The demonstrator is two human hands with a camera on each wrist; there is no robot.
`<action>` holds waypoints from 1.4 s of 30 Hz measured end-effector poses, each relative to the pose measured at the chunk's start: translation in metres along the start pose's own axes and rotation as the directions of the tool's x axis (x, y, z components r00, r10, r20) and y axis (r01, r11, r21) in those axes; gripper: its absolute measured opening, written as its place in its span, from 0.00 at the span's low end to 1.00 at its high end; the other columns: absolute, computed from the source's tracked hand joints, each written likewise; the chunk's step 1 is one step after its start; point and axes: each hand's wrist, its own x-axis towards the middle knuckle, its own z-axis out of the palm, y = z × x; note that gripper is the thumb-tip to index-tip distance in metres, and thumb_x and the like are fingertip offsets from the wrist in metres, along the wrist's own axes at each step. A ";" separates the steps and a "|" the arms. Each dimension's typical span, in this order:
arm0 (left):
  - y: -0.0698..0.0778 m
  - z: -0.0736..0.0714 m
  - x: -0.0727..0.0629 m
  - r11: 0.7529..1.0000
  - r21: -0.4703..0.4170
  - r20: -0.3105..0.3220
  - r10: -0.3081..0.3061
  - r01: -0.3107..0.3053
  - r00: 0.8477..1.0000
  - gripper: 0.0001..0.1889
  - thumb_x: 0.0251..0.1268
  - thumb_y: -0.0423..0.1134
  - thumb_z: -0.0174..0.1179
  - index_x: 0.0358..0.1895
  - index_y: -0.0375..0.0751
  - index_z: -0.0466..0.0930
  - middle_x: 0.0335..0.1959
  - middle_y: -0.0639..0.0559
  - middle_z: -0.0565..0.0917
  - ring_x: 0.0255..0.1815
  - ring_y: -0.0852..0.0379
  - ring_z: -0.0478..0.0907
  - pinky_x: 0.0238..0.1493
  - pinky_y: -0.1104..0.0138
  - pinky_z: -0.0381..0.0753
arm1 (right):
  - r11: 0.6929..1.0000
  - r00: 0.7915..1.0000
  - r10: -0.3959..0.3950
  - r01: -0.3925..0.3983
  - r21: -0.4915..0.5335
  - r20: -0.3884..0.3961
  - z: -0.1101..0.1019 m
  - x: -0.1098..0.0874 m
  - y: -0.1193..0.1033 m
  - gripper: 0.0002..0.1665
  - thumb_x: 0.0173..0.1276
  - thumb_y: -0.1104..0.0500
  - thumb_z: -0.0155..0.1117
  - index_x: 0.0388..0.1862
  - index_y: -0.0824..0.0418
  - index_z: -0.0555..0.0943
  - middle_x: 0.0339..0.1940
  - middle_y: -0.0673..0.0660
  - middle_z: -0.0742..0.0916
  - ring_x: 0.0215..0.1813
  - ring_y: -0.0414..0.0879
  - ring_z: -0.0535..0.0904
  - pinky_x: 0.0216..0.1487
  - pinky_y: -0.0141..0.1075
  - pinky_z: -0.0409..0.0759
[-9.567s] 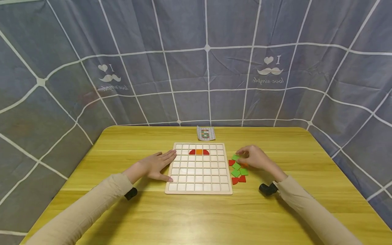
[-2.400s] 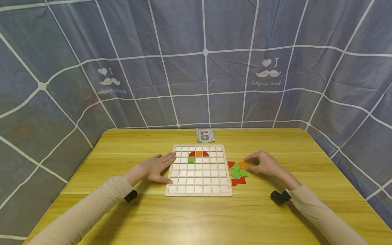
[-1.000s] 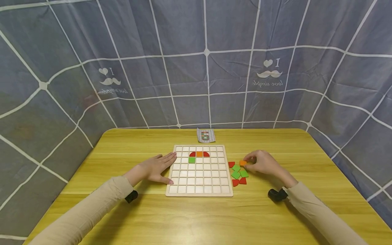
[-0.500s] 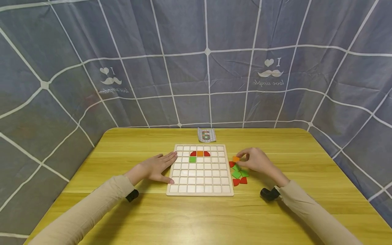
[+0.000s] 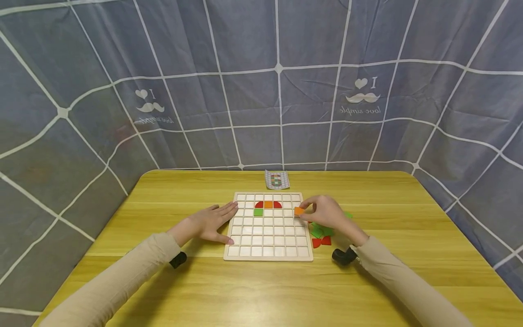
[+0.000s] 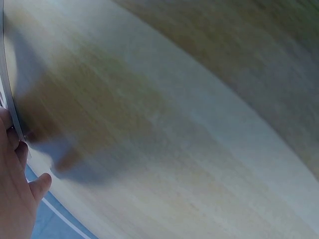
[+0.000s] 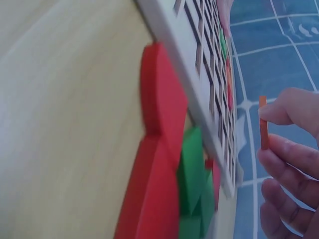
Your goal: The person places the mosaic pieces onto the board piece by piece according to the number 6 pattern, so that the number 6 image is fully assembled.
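My right hand (image 5: 327, 212) pinches an orange square tile (image 5: 299, 211) between thumb and fingers, over the right side of the wooden grid board (image 5: 265, 260). In the right wrist view that tile (image 7: 263, 122) stands edge-on, its other fingers (image 7: 281, 194) curled below. My left hand (image 5: 210, 223) lies with spread fingers on the board's left edge. On the board, an orange square (image 5: 268, 204) sits between a left red quarter-round tile (image 5: 259, 205) and a right one (image 5: 277, 205). A green square tile (image 5: 258, 212) sits below the left red one.
Right of the board lie loose green tiles (image 5: 317, 231) and red tiles (image 5: 326, 240), partly hidden by my right hand. Another green tile (image 5: 348, 214) peeks out behind that hand. A printed pattern card (image 5: 277, 180) lies beyond the board. A grey curtain (image 5: 253, 100) surrounds the table.
A green square has been added to the board since the oldest frame. My right hand has picked up the orange tile from the loose pieces and carried it left. My left hand stays put.
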 end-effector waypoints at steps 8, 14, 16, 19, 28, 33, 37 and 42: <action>0.000 0.000 -0.001 1.000 -0.005 0.003 -0.002 0.002 1.000 0.54 0.59 0.73 0.49 0.77 0.38 0.41 0.80 0.43 0.41 0.80 0.46 0.42 0.76 0.47 0.51 | 1.000 0.999 -0.027 0.027 -0.004 0.018 0.010 0.015 -0.019 0.15 0.54 0.49 0.74 0.39 0.54 0.88 0.31 0.48 0.88 0.21 0.38 0.71 0.20 0.30 0.66; 0.000 0.000 0.000 1.000 -0.006 0.003 -0.006 0.006 1.000 0.55 0.59 0.73 0.49 0.78 0.38 0.41 0.80 0.43 0.41 0.80 0.47 0.42 0.77 0.48 0.50 | 0.999 0.999 -0.028 0.029 -0.025 0.043 0.018 0.026 -0.033 0.15 0.54 0.50 0.74 0.40 0.53 0.88 0.33 0.47 0.89 0.21 0.38 0.70 0.22 0.30 0.66; 0.000 0.001 0.000 1.000 -0.005 0.002 -0.005 0.005 1.000 0.55 0.59 0.73 0.49 0.78 0.39 0.41 0.80 0.43 0.41 0.80 0.47 0.42 0.77 0.48 0.50 | 0.999 0.998 -0.035 0.036 -0.030 0.051 0.021 0.029 -0.038 0.15 0.54 0.51 0.73 0.40 0.53 0.88 0.34 0.48 0.89 0.20 0.38 0.70 0.22 0.30 0.66; 0.000 0.001 0.001 1.000 -0.003 0.002 -0.005 0.005 1.000 0.55 0.59 0.74 0.48 0.78 0.39 0.40 0.80 0.44 0.41 0.80 0.48 0.42 0.77 0.48 0.50 | 0.999 0.997 -0.042 0.044 -0.030 0.059 0.025 0.033 -0.044 0.15 0.53 0.51 0.73 0.40 0.53 0.88 0.34 0.48 0.89 0.21 0.37 0.71 0.23 0.29 0.67; -0.001 0.001 0.000 1.000 -0.012 0.001 -0.008 0.008 1.000 0.55 0.59 0.74 0.48 0.78 0.39 0.40 0.80 0.44 0.40 0.80 0.48 0.41 0.77 0.49 0.50 | 0.999 0.996 -0.031 0.032 -0.005 0.088 0.040 0.042 -0.058 0.14 0.53 0.49 0.75 0.38 0.53 0.88 0.37 0.49 0.90 0.27 0.36 0.76 0.31 0.30 0.74; 0.000 0.001 -0.001 1.000 -0.010 -0.003 -0.005 0.005 1.000 0.55 0.59 0.73 0.48 0.78 0.39 0.40 0.80 0.44 0.41 0.80 0.48 0.42 0.77 0.49 0.50 | 1.000 0.993 -0.017 0.016 0.012 0.119 0.047 0.045 -0.066 0.13 0.53 0.51 0.74 0.37 0.54 0.88 0.36 0.48 0.90 0.31 0.36 0.79 0.35 0.31 0.77; -0.001 0.002 -0.001 1.000 -0.014 -0.005 -0.007 0.006 1.000 0.55 0.59 0.73 0.48 0.78 0.39 0.40 0.80 0.44 0.41 0.80 0.48 0.42 0.77 0.49 0.50 | 1.000 0.991 -0.025 0.025 0.002 0.130 0.054 0.046 -0.070 0.13 0.53 0.52 0.74 0.37 0.55 0.88 0.36 0.48 0.90 0.32 0.36 0.81 0.33 0.30 0.77; -0.001 0.002 0.000 1.000 -0.020 -0.006 -0.009 0.008 1.000 0.55 0.59 0.74 0.48 0.78 0.39 0.40 0.80 0.44 0.41 0.80 0.48 0.42 0.77 0.49 0.50 | 0.999 0.991 -0.027 0.033 -0.040 0.133 0.061 0.048 -0.073 0.13 0.54 0.50 0.75 0.37 0.53 0.88 0.36 0.47 0.90 0.35 0.38 0.83 0.33 0.30 0.79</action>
